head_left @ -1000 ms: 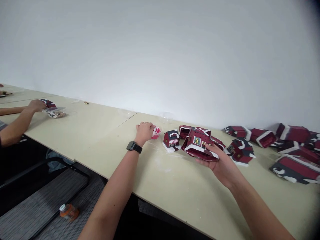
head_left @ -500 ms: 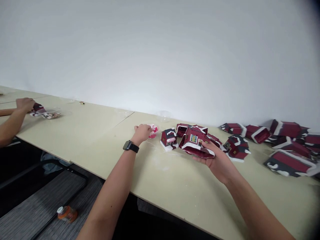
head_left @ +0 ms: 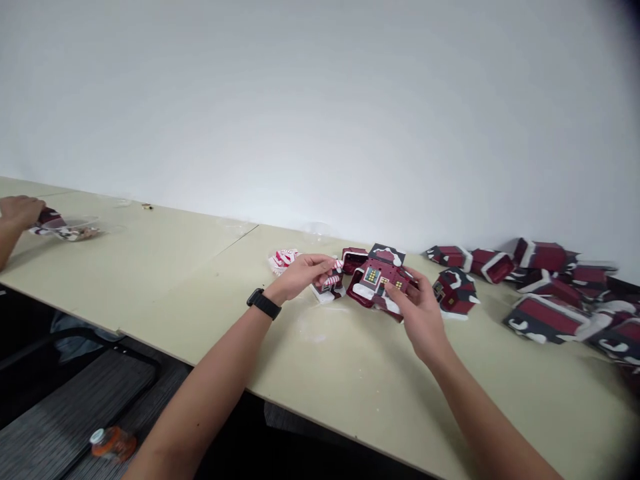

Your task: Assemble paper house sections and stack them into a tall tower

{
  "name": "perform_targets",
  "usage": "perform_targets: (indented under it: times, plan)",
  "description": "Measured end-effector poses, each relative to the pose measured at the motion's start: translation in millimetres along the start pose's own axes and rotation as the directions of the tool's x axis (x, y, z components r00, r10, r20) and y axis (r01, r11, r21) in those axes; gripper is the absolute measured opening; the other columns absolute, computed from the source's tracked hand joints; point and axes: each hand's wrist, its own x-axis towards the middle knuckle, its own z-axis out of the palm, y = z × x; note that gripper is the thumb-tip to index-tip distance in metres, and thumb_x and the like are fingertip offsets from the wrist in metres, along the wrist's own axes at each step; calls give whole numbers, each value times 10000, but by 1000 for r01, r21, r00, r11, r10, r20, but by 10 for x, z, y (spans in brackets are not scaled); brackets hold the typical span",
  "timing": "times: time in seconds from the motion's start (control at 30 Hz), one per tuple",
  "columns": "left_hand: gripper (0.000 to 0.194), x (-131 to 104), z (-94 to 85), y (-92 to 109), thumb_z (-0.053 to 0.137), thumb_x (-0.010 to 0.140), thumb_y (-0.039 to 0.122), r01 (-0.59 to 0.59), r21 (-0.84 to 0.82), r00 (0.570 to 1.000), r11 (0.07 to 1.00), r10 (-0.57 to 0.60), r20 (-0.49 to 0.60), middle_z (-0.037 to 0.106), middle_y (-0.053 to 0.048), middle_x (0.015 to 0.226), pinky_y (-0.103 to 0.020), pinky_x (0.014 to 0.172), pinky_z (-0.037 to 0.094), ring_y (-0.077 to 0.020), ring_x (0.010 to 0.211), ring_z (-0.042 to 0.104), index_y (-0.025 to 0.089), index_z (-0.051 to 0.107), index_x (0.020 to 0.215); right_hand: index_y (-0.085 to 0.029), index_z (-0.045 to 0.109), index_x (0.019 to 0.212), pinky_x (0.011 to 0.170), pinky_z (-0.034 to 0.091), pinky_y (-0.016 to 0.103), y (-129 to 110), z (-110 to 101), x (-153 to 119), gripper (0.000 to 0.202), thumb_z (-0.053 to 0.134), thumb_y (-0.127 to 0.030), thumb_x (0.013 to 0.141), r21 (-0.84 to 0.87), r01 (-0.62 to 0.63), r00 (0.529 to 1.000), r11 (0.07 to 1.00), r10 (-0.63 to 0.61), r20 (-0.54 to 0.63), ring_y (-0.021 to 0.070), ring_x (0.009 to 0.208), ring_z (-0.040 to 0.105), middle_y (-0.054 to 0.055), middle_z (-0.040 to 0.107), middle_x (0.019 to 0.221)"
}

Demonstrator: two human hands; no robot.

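Note:
My right hand [head_left: 424,319] grips a dark red toy house piece [head_left: 376,275] with yellow windows and white snow trim, holding it tilted above the table. Between thumb and fingers of my left hand [head_left: 300,277] is a small red-and-white striped piece [head_left: 339,265], close to the left of the house piece. A heap of similar striped pieces [head_left: 283,260] lies just beyond my left hand. Under the pinched piece, partly hidden, stands a small assembled house [head_left: 326,291] with a striped awning.
Another small house [head_left: 456,293] stands right of my right hand. Several red-and-grey house parts [head_left: 547,317] are heaped at the table's right end. A clear plastic dish [head_left: 317,231] sits near the wall. At far left, another person's hand [head_left: 20,212] works over a clear tray. An orange bottle [head_left: 114,443] is below.
My left hand has come away from the striped heap with one striped piece and moved right toward the house piece. My right hand has turned the house piece more upright. The view has shifted slightly.

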Motion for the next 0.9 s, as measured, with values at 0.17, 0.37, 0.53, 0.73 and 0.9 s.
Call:
perform_targets:
  times: [0.17, 0.37, 0.53, 0.73, 0.9]
  plan:
    - [418, -22, 178, 44, 829, 839, 533, 67, -142, 995, 988, -57, 76, 602, -16, 802, -247, 592, 325, -83, 636, 456, 150, 742, 982, -312, 501, 1467, 969, 607, 398, 2, 43, -92, 768, 857, -520, 819, -236, 241, 968, 941, -251, -13, 267, 1104, 719, 84, 744, 1246]
    - [418, -28, 330, -6, 816, 864, 538, 62, -213, 991, 975, -35, 130, 619, -22, 851, -254, 663, 391, -87, 690, 513, 145, 693, 931, -212, 506, 1497, 713, 604, 383, 115, 51, -131, 760, 780, -518, 857, -495, 384, 907, 779, -419, 45, 243, 798, 681, 111, 726, 1131]
    - [447, 5, 421, -103, 894, 799, 473, 51, -267, 998, 962, -43, 38, 621, 9, 817, -249, 645, 398, -81, 663, 547, 165, 622, 977, -194, 480, 1521, 731, 599, 391, 193, 32, -90, 715, 709, -507, 921, -597, 457, 857, 660, -505, 97, 269, 886, 707, 148, 702, 1223]
    - [531, 18, 427, -84, 969, 692, 439, 73, -321, 995, 944, -88, -35, 665, 3, 793, -246, 618, 379, -71, 621, 534, 153, 604, 949, -215, 449, 1545, 726, 617, 404, 202, 10, -80, 722, 687, -530, 941, -637, 455, 857, 622, -500, 125, 257, 822, 727, 148, 715, 1248]
    - [506, 12, 402, -39, 965, 694, 454, 37, -307, 997, 951, -55, -51, 652, 5, 791, -244, 617, 348, -60, 636, 495, 132, 650, 923, -228, 464, 1529, 887, 624, 444, 225, 22, -64, 676, 682, -498, 949, -634, 512, 811, 579, -570, 133, 321, 1133, 722, 165, 663, 1409]
